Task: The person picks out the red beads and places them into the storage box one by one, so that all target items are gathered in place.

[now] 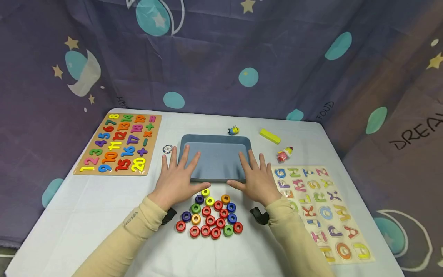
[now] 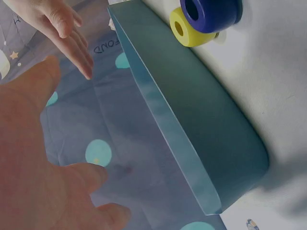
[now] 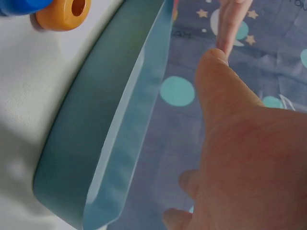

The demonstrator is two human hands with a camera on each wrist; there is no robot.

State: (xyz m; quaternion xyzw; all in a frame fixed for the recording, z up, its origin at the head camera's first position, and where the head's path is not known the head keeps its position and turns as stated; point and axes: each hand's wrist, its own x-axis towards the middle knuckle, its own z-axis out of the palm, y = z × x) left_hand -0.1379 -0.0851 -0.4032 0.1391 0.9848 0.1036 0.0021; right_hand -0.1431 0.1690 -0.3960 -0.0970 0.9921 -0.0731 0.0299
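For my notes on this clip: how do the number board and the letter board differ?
The number board carries numerals and arithmetic signs; the letter board carries letters. The number board has a tan backing, while the letter board's is pale cream. In the head view, the number board is unobstructed at far left; the letter board sits nearer, at right, partly covered by the right sleeve. Both lie on the white table with multicoloured characters.

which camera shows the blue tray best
The head view: from above, it shows nearly the whole blue tray, including its flat inside. Both wrist views show mainly an outer wall and the rim, up close.
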